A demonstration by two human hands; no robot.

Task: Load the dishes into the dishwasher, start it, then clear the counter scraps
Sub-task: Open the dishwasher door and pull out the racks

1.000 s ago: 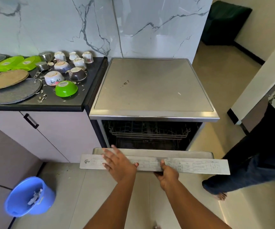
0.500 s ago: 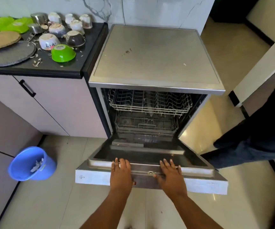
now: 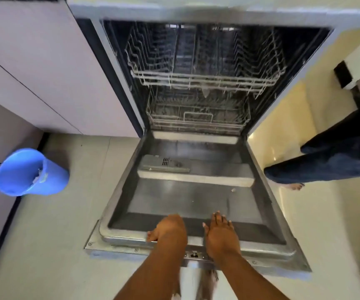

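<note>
The dishwasher door [image 3: 196, 198] lies fully open and flat, its steel inner side up. My left hand [image 3: 168, 230] rests on the door's front edge, thumb spread to the left, fingers angled down onto the inner panel. My right hand [image 3: 220, 234] lies flat beside it with straight fingers pointing toward the machine. Inside, the upper rack [image 3: 205, 81] and the lower rack [image 3: 198, 122] are both pushed in and hold nothing. The counter with the dishes is out of view.
A blue bucket [image 3: 29, 172] with some scraps stands on the floor to the left, by the cabinets [image 3: 45, 72]. Another person's trouser leg [image 3: 326, 165] and bare foot [image 3: 293, 186] are close to the door's right side.
The door has swung from half open down to flat under both hands. My view has tipped downward, so the counter and the dishes have left the frame.
</note>
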